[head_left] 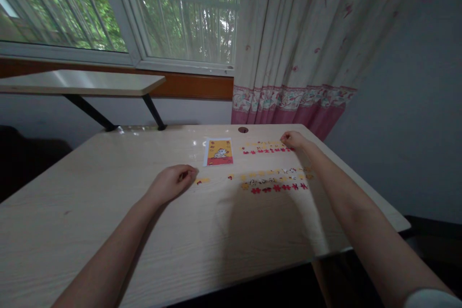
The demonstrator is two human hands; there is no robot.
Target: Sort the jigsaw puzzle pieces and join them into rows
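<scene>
My left hand (173,183) rests on the table with its fingers curled closed. Just right of its fingertips lie a few joined yellow puzzle pieces (204,180) with a bit of red. My right hand (295,139) is pinched closed at the right end of the upper rows of loose puzzle pieces (267,151). Whatever either hand may hold is hidden. Nearer to me, more rows of yellow, white and red puzzle pieces (276,188) are laid out. Between the hands is a picture card (228,146) showing a white animal on yellow and red.
The pale wooden table (90,202) has a round cable hole (243,130) at its back edge. A raised shelf (83,82) on black legs stands at the back left. Behind are a barred window (184,9) and a patterned curtain (288,48).
</scene>
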